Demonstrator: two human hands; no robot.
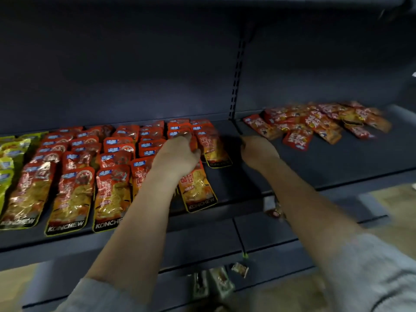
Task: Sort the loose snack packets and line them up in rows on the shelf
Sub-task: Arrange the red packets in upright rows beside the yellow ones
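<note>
Red and orange snack packets (74, 194) lie in overlapping rows on the left part of the dark shelf (247, 188). My left hand (177, 154) rests on the row second from the right, its fingers curled over a red packet (180, 134) near the back. The rightmost row (211, 149) lies just beside it. My right hand (258, 152) hovers over bare shelf, fingers curled down, with nothing visible in it. A loose heap of small red packets (315, 124) lies at the back right, beyond my right hand.
Yellow-green packets (9, 154) fill the far left of the shelf. A slotted upright (236, 75) splits the back wall. Lower shelves hold a few stray packets (239, 269) and one more (275, 212) under my right forearm. Another shelf hangs overhead.
</note>
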